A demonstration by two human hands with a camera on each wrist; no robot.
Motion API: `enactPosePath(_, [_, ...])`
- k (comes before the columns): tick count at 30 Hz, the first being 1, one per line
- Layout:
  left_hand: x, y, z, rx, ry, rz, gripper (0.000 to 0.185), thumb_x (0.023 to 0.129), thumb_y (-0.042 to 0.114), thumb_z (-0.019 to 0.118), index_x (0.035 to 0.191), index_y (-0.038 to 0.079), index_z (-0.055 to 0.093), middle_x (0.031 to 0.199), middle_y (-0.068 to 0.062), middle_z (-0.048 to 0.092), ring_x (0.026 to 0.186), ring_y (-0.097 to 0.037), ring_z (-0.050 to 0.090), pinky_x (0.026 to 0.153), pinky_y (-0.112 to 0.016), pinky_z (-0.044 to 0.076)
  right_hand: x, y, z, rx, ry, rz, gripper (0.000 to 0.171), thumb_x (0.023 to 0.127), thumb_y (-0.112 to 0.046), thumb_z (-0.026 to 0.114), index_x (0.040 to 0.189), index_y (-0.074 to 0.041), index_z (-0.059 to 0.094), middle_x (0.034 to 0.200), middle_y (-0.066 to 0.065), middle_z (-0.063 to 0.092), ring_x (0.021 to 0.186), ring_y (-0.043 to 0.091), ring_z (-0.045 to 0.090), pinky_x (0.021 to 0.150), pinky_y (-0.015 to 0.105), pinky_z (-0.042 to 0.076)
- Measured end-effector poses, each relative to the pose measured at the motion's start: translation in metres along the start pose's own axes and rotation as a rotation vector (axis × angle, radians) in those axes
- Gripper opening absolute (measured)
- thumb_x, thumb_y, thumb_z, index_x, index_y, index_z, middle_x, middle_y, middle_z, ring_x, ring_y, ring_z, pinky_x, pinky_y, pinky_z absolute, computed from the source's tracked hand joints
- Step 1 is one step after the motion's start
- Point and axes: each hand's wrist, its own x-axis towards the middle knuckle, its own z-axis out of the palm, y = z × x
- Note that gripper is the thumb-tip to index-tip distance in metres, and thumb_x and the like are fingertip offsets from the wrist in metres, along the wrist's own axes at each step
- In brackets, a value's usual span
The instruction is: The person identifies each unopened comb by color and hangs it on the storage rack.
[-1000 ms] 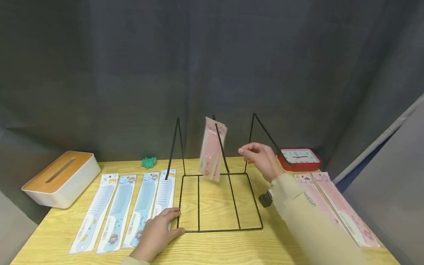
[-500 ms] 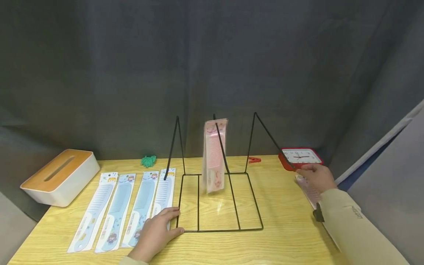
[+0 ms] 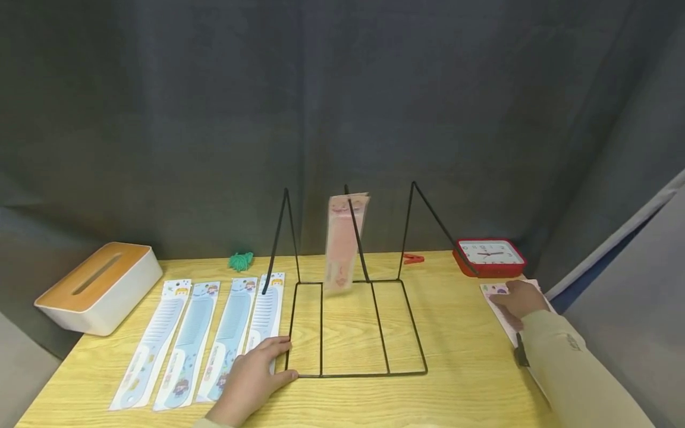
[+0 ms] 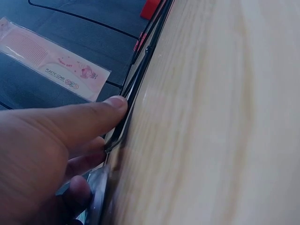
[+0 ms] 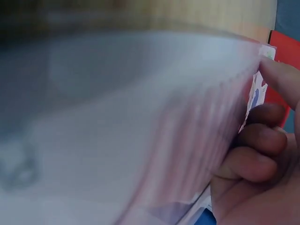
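A black wire rack (image 3: 364, 375) stands mid-table with three slanting arms. From its middle arm hangs a pink packaged comb (image 3: 340, 246), also visible in the left wrist view, with the edge of at least one more package behind it. My left hand (image 3: 251, 374) grips the rack's front left corner, thumb (image 4: 93, 117) on the wire. At the right, my right hand (image 3: 519, 302) holds the top part of another pink packaged comb (image 3: 493, 292), close to the table. In the right wrist view this comb (image 5: 192, 131) looks blurred. A further pink package is mostly hidden by the hand and sleeve.
Several blue packaged combs (image 3: 195, 321) lie in a row left of the rack. A tissue box (image 3: 101, 291) sits at the far left. Behind are green yarn (image 3: 241, 261), a red clip (image 3: 413, 259) and a red clock (image 3: 491, 257), near the rack's right arm tip.
My right hand has moved from beside the hanging comb out to the right, down onto a pink packaged comb. The hanging comb has swung and turned. My left hand has stayed put.
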Motion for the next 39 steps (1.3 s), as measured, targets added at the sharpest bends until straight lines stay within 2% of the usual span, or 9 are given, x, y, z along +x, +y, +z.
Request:
enactPosePath(5, [0.0,-0.001,0.0,-0.003,-0.002,0.013,0.056,0.08,0.04,0.083,0.126,0.011,0.069,0.14,0.0,0.06,0.124,-0.033,0.059,0.096,-0.066,0.043,0.005,0.005,0.0,-0.003,-0.034,0.046,0.083,0.088,-0.048,0.071,0.129,0.021,0.049,0.132,0.041,0.049,0.117,0.056,0.05,0.098,0.063,0.042])
enactPosePath(10, [0.0,-0.001,0.0,-0.006,0.004,0.011,0.056,0.08,0.04,0.083,0.126,0.01,0.069,0.139,0.0,0.06,0.124,-0.033,0.059,0.096,-0.066,0.043,0.0,-0.01,0.004,0.151,-0.022,0.099,0.065,0.082,-0.045,0.079,0.11,0.011,0.06,0.101,0.025,0.064,0.088,0.037,0.056,0.072,0.045,0.049])
enactPosePath(13, [0.0,-0.002,0.0,-0.011,0.012,0.009,0.056,0.08,0.039,0.083,0.126,0.01,0.069,0.14,0.0,0.06,0.125,-0.033,0.059,0.097,-0.066,0.043,-0.009,-0.032,0.006,0.227,-0.007,0.066,0.054,0.085,-0.043,0.078,0.108,0.003,0.063,0.096,0.014,0.064,0.087,0.03,0.054,0.069,0.037,0.045])
enactPosePath(18, [-0.001,-0.001,0.001,-0.014,0.01,0.005,0.055,0.081,0.039,0.082,0.127,0.011,0.069,0.14,0.0,0.06,0.126,-0.033,0.058,0.098,-0.066,0.042,-0.032,-0.086,-0.002,0.331,0.023,-0.084,0.051,0.094,-0.041,0.07,0.117,0.004,0.061,0.104,0.017,0.064,0.096,0.03,0.054,0.08,0.04,0.045])
enactPosePath(24, [-0.001,-0.001,0.0,-0.005,0.002,0.0,0.055,0.082,0.04,0.082,0.127,0.012,0.069,0.141,0.0,0.059,0.126,-0.033,0.057,0.097,-0.066,0.042,-0.088,-0.169,-0.023,0.471,0.0,-0.179,0.053,0.093,-0.053,0.068,0.115,-0.005,0.065,0.099,0.008,0.063,0.089,0.022,0.053,0.072,0.031,0.044])
enactPosePath(27, [0.0,-0.001,0.0,0.002,0.0,-0.002,0.055,0.082,0.041,0.082,0.128,0.012,0.069,0.141,0.001,0.059,0.126,-0.032,0.058,0.096,-0.065,0.043,-0.125,-0.211,-0.027,0.587,0.0,-0.297,0.042,0.094,-0.044,0.07,0.11,-0.005,0.07,0.101,0.006,0.069,0.082,0.018,0.058,0.066,0.028,0.048])
enactPosePath(30, [0.0,-0.002,0.0,0.005,-0.001,-0.005,0.056,0.081,0.041,0.082,0.127,0.012,0.069,0.14,0.001,0.059,0.125,-0.032,0.058,0.095,-0.064,0.044,-0.159,-0.246,-0.027,0.694,0.03,-0.476,0.022,0.095,-0.027,0.071,0.101,-0.006,0.072,0.096,0.006,0.072,0.074,0.015,0.061,0.059,0.027,0.051])
enactPosePath(36, [0.0,-0.001,0.0,0.009,-0.001,-0.002,0.056,0.081,0.04,0.082,0.128,0.012,0.069,0.14,0.001,0.06,0.125,-0.032,0.059,0.095,-0.064,0.044,-0.204,-0.291,-0.029,0.918,0.124,-0.815,0.002,0.093,0.003,0.068,0.094,0.002,0.069,0.091,0.003,0.07,0.071,0.012,0.06,0.055,0.025,0.052])
enactPosePath(39, [0.0,0.0,0.0,0.012,0.001,-0.002,0.056,0.081,0.04,0.082,0.128,0.012,0.069,0.14,0.001,0.06,0.124,-0.033,0.059,0.095,-0.064,0.044,-0.212,-0.303,-0.033,0.978,0.157,-0.849,0.003,0.092,0.005,0.068,0.094,0.003,0.067,0.092,0.005,0.068,0.073,0.014,0.059,0.057,0.024,0.051])
